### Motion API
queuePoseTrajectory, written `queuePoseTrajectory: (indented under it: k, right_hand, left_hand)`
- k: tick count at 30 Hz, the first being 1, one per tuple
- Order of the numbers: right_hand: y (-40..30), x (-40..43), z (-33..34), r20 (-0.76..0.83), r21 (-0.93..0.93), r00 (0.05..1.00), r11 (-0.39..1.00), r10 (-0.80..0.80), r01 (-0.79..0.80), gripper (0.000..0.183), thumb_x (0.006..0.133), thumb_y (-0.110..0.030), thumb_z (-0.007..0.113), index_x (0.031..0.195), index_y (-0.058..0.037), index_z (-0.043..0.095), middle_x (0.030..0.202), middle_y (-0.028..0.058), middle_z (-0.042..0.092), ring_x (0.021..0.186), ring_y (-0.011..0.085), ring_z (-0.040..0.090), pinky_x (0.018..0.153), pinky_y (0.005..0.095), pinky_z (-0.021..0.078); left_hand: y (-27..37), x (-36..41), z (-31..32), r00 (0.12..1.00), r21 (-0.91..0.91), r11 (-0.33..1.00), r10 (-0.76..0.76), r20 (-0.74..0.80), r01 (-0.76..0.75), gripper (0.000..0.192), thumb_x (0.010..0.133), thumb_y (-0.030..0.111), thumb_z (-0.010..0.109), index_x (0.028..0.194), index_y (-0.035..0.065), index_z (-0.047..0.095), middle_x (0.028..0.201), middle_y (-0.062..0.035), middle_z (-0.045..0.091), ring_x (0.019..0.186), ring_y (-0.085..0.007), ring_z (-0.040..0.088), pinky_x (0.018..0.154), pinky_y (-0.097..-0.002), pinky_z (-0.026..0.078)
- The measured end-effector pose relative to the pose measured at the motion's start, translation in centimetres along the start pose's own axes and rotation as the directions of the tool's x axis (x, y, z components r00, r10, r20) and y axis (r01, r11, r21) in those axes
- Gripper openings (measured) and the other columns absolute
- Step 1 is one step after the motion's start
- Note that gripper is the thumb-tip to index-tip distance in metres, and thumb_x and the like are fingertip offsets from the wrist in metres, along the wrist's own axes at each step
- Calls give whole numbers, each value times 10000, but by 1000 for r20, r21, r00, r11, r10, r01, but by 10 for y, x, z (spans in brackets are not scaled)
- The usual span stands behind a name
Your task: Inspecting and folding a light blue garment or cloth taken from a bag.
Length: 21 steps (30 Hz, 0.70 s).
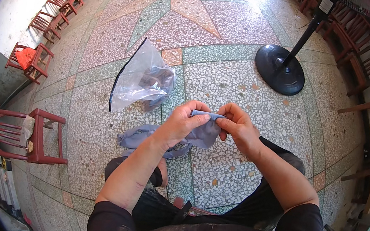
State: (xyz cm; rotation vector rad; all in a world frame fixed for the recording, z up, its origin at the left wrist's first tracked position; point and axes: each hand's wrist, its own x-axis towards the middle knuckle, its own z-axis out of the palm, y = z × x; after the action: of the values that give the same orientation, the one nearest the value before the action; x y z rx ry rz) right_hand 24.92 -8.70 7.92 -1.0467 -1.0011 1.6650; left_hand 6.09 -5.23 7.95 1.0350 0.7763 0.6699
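Note:
Between my two hands a folded or rolled edge of blue-grey cloth (203, 134) is pinched, above the terrazzo floor. My left hand (186, 119) holds its left end between thumb and fingers. On the right, my right hand (238, 126) grips the other end the same way. The rest of the cloth hangs down, and blue-grey fabric (137, 136) lies on the floor below and to the left, near my foot. Beyond my left hand lies a clear plastic bag (133, 76) with a dark edge strip and brownish contents that I cannot make out.
A black round fan base (280, 70) with its pole stands ahead on the right. A red wooden chair (38, 137) with a small bag on it is at the left. Another chair holds an orange-red plastic bag (25, 57). More wooden chairs line both walls.

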Motion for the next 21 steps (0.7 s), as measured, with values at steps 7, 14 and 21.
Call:
queuePoseTrajectory:
  k: [7,14,21]
  right_hand:
    - [4,-1,1,-2,-43,1000,999,-12,12,139,836,-58,558,954,-47,486,727,26,529,538,76,497,453,198,398]
    - [2,-2,2,20,-34,999,999,-42,43,164,826,-49,567,969,-46,487,753,25,530,591,70,502,477,207,423]
    - [-8,-4,2,52,-59,999,998,9,-6,243,824,-117,580,1025,-32,475,828,40,521,690,96,517,582,234,433]
  left_hand:
    - [-1,0,3,1000,-37,999,-20,11,21,264,854,125,586,1082,18,506,995,-44,551,892,-97,548,796,-242,458]
    - [0,-1,3,1000,5,1000,-2,3,2,250,827,90,598,1054,21,518,957,-31,560,860,-90,545,778,-232,452]
    - [6,-2,3,999,51,999,10,-41,-8,211,815,79,602,1011,29,540,922,-22,569,832,-85,548,760,-229,452]
